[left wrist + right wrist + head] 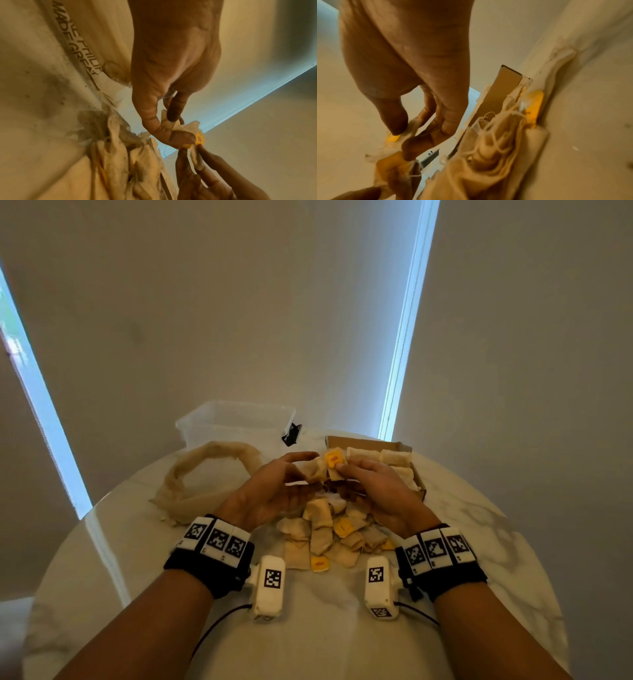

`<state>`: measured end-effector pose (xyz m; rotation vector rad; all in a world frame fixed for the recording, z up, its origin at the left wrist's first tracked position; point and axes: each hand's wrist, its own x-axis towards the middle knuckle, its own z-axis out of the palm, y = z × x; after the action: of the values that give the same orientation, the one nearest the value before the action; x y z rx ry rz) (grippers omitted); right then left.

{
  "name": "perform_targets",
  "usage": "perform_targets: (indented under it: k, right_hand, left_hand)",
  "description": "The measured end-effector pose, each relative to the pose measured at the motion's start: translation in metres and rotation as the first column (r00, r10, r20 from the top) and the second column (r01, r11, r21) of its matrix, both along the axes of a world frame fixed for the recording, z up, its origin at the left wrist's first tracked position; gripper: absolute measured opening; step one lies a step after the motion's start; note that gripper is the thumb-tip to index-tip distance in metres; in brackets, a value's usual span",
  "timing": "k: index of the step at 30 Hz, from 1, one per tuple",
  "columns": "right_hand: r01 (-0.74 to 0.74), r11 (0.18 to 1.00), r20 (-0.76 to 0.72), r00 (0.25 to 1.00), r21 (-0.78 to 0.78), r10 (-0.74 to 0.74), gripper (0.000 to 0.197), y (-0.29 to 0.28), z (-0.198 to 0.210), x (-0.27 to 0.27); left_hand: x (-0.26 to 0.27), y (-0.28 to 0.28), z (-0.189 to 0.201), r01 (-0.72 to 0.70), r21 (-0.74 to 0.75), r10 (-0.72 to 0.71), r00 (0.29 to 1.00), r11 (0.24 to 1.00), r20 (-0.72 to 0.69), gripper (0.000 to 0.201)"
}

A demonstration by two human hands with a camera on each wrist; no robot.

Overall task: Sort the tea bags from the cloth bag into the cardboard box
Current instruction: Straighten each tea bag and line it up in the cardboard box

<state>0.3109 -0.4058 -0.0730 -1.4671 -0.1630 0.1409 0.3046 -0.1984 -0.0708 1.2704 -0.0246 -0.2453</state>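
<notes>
— What are we holding up over the desk (342, 628) right now?

— We are lifting a small clump of tea bags (317, 469) between both hands, above the loose pile of tea bags (329, 534) that is lying on the marble top. Our left hand (270, 491) is pinching one pale bag between thumb and forefinger; the left wrist view is showing the paper crumpling under those fingertips (173, 112).

— And our other hand?

— Our right hand (376, 487) is curling its thumb and fingers round the neighbouring bag, the one that is carrying the yellow tag (334, 458). The two hands are nearly touching, and thin strings are trailing between the bags.

— Where are the rest sitting?

— Several are standing in tidy rows inside the cardboard box (399, 445), which is resting just beyond our right hand. The pile is spreading between our wrists, with a few yellow tags showing among the bags.

— And the cloth bag?

— The cloth bag (205, 477) is slumping open on the desk to our left, near the left hand. We cannot tell whether any bags are remaining inside it. Behind it a clear plastic tub (236, 419) is sitting at the far edge.
</notes>
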Motion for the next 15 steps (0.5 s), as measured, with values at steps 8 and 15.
perform_targets:
  k: [8,15]
  right_hand:
    - [0.002,0.973,0.136,0.99,-0.23,0.03,0.018,0.007,0.004,-0.009]
    - [0.099,0.942,0.226,0.974,-0.32,-0.025,0.025,-0.012,0.023,-0.017]
  left_hand:
    - [-0.006,-0.004,0.005,0.014,0.168,-0.022,0.999,0.986,0.049,0.041]
    - [-0.002,0.014,0.01,-0.24,0.194,0.18,0.941,0.951,0.285,0.025]
